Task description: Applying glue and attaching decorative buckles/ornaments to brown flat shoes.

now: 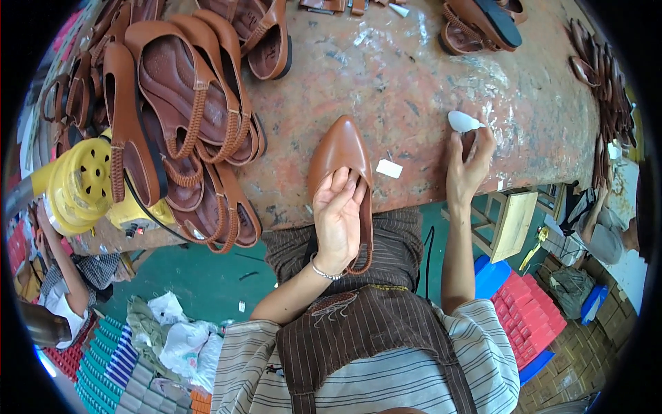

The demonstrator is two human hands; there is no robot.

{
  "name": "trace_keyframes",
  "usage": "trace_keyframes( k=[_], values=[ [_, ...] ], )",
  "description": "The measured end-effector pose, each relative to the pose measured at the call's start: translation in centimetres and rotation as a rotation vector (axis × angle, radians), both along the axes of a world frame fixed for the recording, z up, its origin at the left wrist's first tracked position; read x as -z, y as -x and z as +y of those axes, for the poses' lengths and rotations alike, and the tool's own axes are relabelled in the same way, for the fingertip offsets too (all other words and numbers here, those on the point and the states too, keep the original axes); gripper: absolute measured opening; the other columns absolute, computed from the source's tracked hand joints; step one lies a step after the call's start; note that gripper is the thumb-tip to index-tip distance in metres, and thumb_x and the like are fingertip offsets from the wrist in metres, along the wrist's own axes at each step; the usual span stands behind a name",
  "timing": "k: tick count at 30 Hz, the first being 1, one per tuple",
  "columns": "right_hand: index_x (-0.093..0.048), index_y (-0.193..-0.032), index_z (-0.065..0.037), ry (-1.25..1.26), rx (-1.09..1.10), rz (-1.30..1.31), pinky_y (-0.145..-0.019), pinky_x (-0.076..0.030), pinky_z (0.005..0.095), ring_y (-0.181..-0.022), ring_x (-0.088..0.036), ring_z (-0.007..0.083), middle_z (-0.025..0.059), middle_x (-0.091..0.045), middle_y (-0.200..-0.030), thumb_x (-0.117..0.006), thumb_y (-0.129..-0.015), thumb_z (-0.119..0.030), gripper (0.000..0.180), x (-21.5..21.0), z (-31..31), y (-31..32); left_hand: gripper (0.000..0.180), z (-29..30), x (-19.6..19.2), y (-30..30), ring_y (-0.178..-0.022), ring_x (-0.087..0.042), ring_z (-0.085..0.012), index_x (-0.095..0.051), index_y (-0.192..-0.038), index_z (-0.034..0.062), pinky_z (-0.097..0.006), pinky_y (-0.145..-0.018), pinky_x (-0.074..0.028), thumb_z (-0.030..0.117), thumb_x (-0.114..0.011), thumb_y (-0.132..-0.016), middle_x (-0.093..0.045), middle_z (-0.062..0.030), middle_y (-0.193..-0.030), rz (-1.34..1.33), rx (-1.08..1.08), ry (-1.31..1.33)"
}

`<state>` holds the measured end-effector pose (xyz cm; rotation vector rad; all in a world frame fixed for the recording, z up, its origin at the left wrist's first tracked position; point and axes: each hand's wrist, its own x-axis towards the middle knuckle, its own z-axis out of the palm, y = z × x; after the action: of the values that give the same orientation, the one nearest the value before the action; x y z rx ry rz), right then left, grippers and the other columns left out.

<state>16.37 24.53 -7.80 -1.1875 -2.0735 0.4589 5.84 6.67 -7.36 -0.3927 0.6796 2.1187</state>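
A brown pointed-toe slingback shoe points away from me at the table's near edge. My left hand grips it at the opening, its curled fingers partly inside; its elastic heel strap hangs down beside my wrist. Off to the right, my right hand holds a small white teardrop-shaped squeeze bottle between thumb and fingers, over the tabletop and apart from the shoe. Between both hands lies a small white tag.
Brown slingbacks pile up on the left of the worn table, beside a yellow lamp-like device. More shoes lie at the far right. Red crates stand on the floor; other people sit at both sides.
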Motion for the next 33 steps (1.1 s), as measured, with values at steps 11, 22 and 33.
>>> trace_keyframes(
  k=[11, 22, 33],
  values=[
    [-0.064, -0.102, -0.006, -0.263, -0.247, 0.058, -0.078, -0.047, 0.0397, -0.092, -0.058, 0.0313, 0.0121, -0.06, -0.094, -0.062, -0.081, -0.008, 0.021, 0.5, 7.2, 16.1, 0.018, 0.3, -0.1, -0.2, -0.115, -0.05, -0.0198, -0.048, -0.104, 0.0015, -0.039, -0.106, -0.038, -0.004, -0.049, -0.087, -0.052, -0.0032, -0.101, -0.018, -0.002, 0.025],
    [-0.068, -0.103, -0.008, 0.207, -0.327, 0.008, -0.064, -0.049, 0.0292, -0.074, -0.062, 0.0196, 0.0099, -0.065, -0.089, -0.07, -0.08, -0.015, 0.025, -3.2, 4.6, 14.3, 0.011, 0.1, 0.4, -0.2, -0.104, -0.055, -0.0157, -0.049, -0.1, 0.0017, -0.038, -0.104, -0.04, -0.001, -0.053, -0.09, -0.056, -0.0045, -0.103, -0.07, -0.046, -0.023],
    [-0.065, -0.1, -0.004, 0.179, -0.724, -0.139, -0.068, -0.05, 0.035, -0.081, -0.059, 0.0264, 0.008, -0.061, -0.088, -0.074, -0.069, -0.006, 0.032, -3.9, -4.5, 6.5, 0.032, 1.0, -1.4, 0.3, -0.116, -0.051, -0.0194, -0.045, -0.123, -0.0068, -0.036, -0.105, -0.038, 0.0, -0.048, -0.092, -0.053, -0.0135, -0.124, -0.061, -0.017, 0.048]
  ],
)
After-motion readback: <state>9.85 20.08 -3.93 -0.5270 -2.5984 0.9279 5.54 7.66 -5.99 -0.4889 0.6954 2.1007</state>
